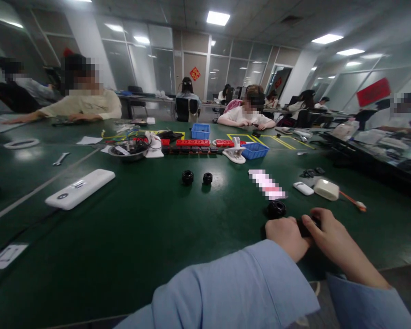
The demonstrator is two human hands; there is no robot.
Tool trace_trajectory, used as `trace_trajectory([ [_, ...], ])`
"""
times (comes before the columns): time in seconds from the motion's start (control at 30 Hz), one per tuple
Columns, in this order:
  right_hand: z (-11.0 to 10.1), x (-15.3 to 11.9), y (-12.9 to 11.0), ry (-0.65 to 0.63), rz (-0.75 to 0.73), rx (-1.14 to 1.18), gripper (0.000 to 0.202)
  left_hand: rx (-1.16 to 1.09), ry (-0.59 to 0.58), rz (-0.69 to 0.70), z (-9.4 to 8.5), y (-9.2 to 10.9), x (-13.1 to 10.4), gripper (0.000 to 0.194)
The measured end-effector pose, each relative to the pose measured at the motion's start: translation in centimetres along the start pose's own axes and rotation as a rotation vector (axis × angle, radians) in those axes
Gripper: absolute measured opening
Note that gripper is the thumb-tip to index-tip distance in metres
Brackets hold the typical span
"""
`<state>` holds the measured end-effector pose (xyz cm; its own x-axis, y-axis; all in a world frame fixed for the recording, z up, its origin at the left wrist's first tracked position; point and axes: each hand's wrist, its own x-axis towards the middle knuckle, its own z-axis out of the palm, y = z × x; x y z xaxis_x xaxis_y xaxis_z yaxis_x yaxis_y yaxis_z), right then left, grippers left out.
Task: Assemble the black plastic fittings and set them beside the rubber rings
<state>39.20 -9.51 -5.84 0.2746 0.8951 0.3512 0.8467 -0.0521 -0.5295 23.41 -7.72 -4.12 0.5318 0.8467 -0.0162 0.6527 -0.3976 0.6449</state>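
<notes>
At the near right of the table, my left hand (287, 236) is closed with its knuckles up, and my right hand (330, 235) curls in against it. Between them shows a bit of a black object (306, 226), mostly hidden by my fingers, so its kind is unclear. A black ribbed round part (276, 209) stands on the table just beyond my left knuckles. Two similar pieces, a larger black round part (187, 177) and a smaller black round part (208, 178), stand side by side near the middle.
Beyond my hands lie a phone (267, 184), a small white case (303, 188) and a cream box (326, 189) with an orange cable. A white power bank (80, 188) lies left. Farther back are blue bins (200, 131), a metal bowl (128, 151) and red blocks. Several people sit around.
</notes>
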Motion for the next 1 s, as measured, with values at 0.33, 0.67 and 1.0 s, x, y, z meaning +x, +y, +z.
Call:
trace_trajectory([
  [0.33,-1.4,-1.7,-2.8,-0.115,0.065,-0.003,0.050,0.086,0.026,0.024,0.6,0.3,0.2,0.035],
  [0.67,-2.5,-2.4,-2.8,-0.161,0.087,0.245,0.045,0.087,-0.020,0.047,0.3,0.2,0.0,0.045],
  [1.0,-3.3,-2.3,-2.3,-0.301,0.094,0.308,0.055,0.067,-0.039,0.077,-0.5,0.0,-0.7,0.057],
])
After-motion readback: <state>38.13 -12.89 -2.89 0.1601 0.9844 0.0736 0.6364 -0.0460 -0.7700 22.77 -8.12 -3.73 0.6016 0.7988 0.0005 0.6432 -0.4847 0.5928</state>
